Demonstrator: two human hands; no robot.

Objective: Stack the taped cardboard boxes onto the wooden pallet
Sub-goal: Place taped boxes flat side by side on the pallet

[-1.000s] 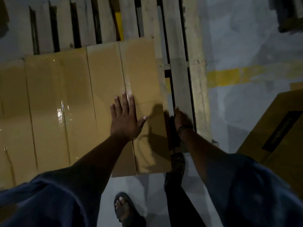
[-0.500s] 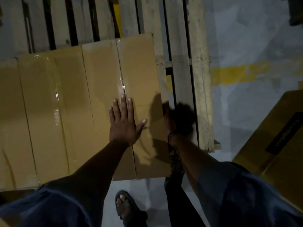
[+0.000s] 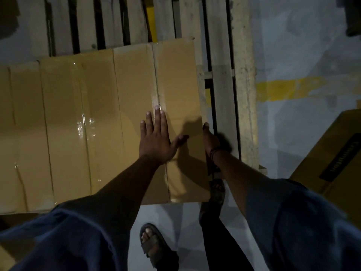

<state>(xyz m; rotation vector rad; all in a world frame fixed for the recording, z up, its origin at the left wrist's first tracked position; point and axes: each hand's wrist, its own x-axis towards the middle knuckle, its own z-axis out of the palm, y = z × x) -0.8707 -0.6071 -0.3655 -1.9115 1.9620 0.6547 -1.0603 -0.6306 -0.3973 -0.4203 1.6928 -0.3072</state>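
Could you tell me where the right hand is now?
Head view, just right of centre: the right hand is against the right edge of the rightmost taped cardboard box on the wooden pallet, beside the left hand flat on its top.

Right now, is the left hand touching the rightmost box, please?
Touching: the head view shows the left hand lying flat on top of the rightmost box, with no gap visible.
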